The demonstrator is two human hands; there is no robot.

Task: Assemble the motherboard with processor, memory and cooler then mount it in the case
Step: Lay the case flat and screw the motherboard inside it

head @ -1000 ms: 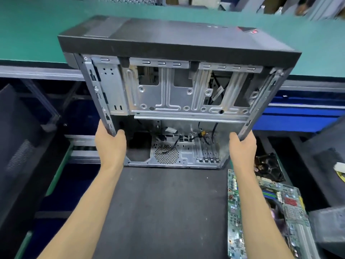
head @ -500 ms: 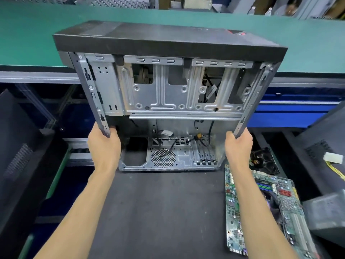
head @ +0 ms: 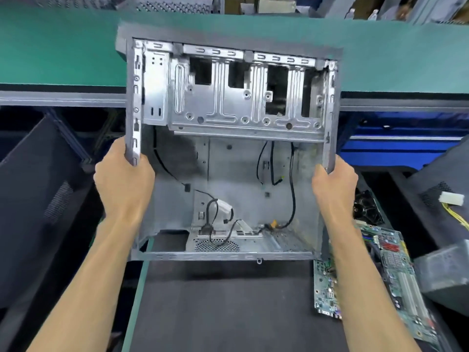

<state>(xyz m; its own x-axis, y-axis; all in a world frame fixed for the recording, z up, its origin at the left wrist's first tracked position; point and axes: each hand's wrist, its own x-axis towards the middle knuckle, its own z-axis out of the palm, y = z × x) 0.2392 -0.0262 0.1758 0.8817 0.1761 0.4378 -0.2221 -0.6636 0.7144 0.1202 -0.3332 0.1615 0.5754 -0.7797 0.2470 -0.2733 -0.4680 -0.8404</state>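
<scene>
I have the open grey metal computer case (head: 228, 153) by its two side rails: my left hand (head: 124, 181) wraps its fingers round the left rail, my right hand (head: 335, 189) round the right. The case hangs between them over the dark counter (head: 228, 313), open side facing me, its long axis running away from me. The green motherboard (head: 396, 270) lies just right, nearer my right hand.

- The open grey steel computer case (head: 228, 158) sits at the centre, between the left hand (head: 124, 184) and right hand (head: 333, 191).
- The green rectangular motherboard (head: 396, 265) lies right of the case, on the dark work mat (head: 228, 313).
- The long green-topped bench (head: 63, 54) runs behind the case.
</scene>
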